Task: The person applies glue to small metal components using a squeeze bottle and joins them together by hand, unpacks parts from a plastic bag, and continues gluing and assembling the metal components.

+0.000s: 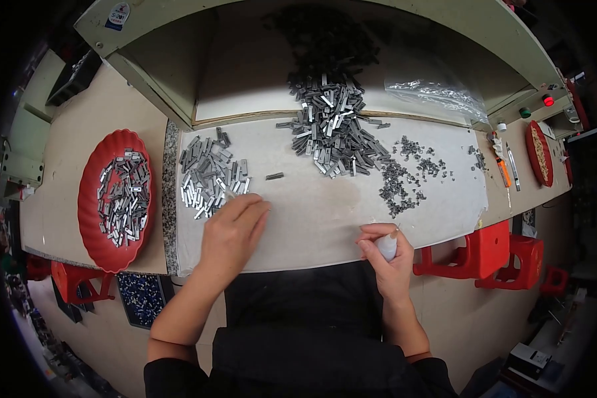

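Note:
At the right edge of the white work sheet (298, 219), my right hand (395, 265) is closed around a white, rounded, handle-like object (387, 247); its far end is hidden by my fingers. My left hand (232, 232) reaches to the near edge of a pile of small metal clip-like pieces (209, 169). Its fingers are curled together, and their tips are too unclear to name what they hold. One separate metal piece (274, 176) lies just beyond it. A larger heap of similar pieces (335, 132) spills out at the back middle. Tiny metal parts (401, 182) lie scattered right of it.
A red scalloped tray (86, 205) with metal pieces stands at left. Under the shelf lies a clear plastic bag (438, 93). An orange-handled tool (503, 171) and a red dish (534, 149) are at right. Red stools (487, 252) stand below the bench edge.

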`<state>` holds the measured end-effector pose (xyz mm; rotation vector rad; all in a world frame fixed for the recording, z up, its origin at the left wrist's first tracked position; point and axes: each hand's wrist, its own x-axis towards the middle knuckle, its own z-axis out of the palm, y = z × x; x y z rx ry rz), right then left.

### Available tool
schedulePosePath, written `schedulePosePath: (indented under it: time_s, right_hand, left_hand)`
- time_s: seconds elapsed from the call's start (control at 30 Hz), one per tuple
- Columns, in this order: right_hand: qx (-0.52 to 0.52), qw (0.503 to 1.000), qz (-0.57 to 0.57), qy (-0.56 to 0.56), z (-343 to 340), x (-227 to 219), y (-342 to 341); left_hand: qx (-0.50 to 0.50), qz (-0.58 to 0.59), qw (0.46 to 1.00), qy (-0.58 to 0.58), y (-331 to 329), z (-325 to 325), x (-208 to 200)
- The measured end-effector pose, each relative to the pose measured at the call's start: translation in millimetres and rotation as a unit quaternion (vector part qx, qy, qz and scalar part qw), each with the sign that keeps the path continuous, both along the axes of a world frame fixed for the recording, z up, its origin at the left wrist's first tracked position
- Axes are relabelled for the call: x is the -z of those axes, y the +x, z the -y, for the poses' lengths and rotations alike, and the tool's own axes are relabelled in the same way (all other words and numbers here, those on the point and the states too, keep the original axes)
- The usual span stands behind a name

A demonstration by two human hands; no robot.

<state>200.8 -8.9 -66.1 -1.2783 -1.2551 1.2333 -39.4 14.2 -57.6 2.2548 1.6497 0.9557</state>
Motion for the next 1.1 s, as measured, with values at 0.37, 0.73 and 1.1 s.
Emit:
schedulePosePath:
  time_s: [0.37,0.73,1.1]
  right_hand:
    - [0.013,1.0,0.008,-0.005,6.3,-0.3,6.2]
    - [0.0,1.0,0.0,0.019,6.0,1.2,11.7]
    - [0.027,0.997,-0.065,-0.022,8.7,-0.7,17.2]
  left_hand:
    - [0.062,-0.191,0.975,0.092,14.8,-39.5,6.7]
    - [0.105,-0.071,0.992,0.027,33.6,-51.6,-16.8]
    - [0.123,-0.01,0.992,-0.028,63.5,-59.7,-10.5]
